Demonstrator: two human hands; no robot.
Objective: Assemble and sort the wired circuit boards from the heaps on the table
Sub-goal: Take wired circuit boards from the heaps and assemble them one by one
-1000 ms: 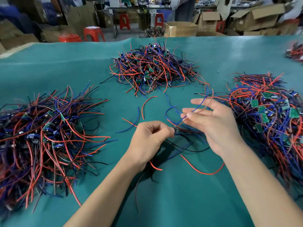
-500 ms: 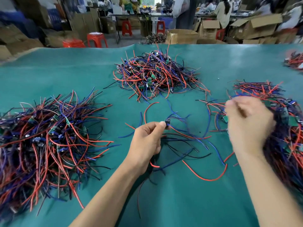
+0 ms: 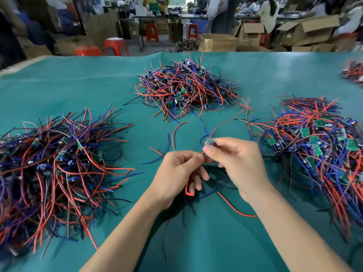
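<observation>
My right hand [image 3: 237,165] pinches a small green circuit board [image 3: 210,142] at its fingertips, with red and blue wires trailing up from it. Just to its left, my left hand [image 3: 176,173] grips a wired piece whose red wire [image 3: 187,188] loops out below the palm; the piece itself is hidden by the fingers. The two hands almost touch above the middle of the green table cover [image 3: 196,242]. Three heaps of wired boards surround them: a left heap [image 3: 55,163], a far middle heap [image 3: 186,89] and a right heap [image 3: 318,150].
Loose red, blue and black wires [image 3: 170,138] lie on the cover around and under my hands. A further small heap [image 3: 353,72] sits at the far right edge. Beyond the table are red stools [image 3: 115,47], cardboard boxes [image 3: 218,43] and people at benches.
My right hand has come back from the right heap with a green board and now meets the left hand. The left hand has stayed near the middle, still gripping its wired piece.
</observation>
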